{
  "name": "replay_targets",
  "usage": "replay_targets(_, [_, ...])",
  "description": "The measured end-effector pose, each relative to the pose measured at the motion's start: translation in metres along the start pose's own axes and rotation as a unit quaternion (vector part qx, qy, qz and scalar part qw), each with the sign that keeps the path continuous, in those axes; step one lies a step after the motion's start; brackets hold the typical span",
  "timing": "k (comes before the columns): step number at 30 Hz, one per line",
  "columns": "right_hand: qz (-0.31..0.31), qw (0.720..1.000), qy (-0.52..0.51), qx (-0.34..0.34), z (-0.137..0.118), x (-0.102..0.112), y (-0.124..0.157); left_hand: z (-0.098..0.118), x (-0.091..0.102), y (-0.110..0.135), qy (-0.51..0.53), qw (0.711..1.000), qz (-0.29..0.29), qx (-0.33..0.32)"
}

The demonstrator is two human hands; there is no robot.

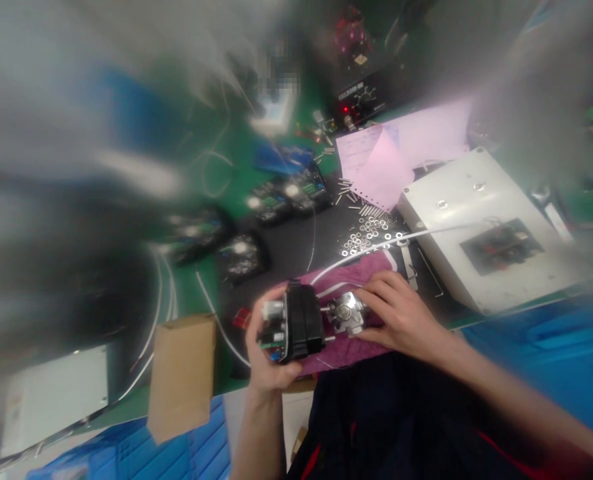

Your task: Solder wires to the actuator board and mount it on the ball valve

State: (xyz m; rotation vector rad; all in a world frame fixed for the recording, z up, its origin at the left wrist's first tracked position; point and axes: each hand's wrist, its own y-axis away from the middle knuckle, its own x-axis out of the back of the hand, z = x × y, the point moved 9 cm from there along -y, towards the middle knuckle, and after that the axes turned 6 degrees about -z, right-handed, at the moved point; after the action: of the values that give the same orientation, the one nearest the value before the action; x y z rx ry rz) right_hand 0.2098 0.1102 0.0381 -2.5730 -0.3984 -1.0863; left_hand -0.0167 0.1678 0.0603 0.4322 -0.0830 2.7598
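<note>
Gripping the black boxy plastic unit (303,320) from below at the lower centre of the frame, the left hand (269,363) probably steadies it over the magenta cloth (359,272), so the right hand (401,315) can pinch its shiny silver metal fitting (347,313).

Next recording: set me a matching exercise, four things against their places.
Things:
1 black boxy module
2 silver metal fitting
3 small metal washers
4 brown cardboard box

Places:
A loose on the black mat near the pink paper
B left of the left hand
C gripped in the left hand
D touched by the right hand, over the magenta cloth

Pairs: 1-C; 2-D; 3-A; 4-B
</note>
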Motion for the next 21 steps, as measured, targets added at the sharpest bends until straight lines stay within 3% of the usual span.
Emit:
replay_targets(10, [0.001,1.000,0.000,-0.001,0.001,-0.001,0.001,0.047,-0.032,-0.010,-0.116,0.987,-0.064,-0.088])
replay_targets(17, [-0.004,1.000,-0.002,-0.006,0.001,0.000,0.000,0.048,-0.014,-0.012,-0.116,0.988,-0.054,-0.087])
replay_targets(21, [-0.002,1.000,-0.003,-0.004,0.000,0.001,0.000,0.053,-0.022,-0.011,-0.140,0.984,-0.074,-0.088])
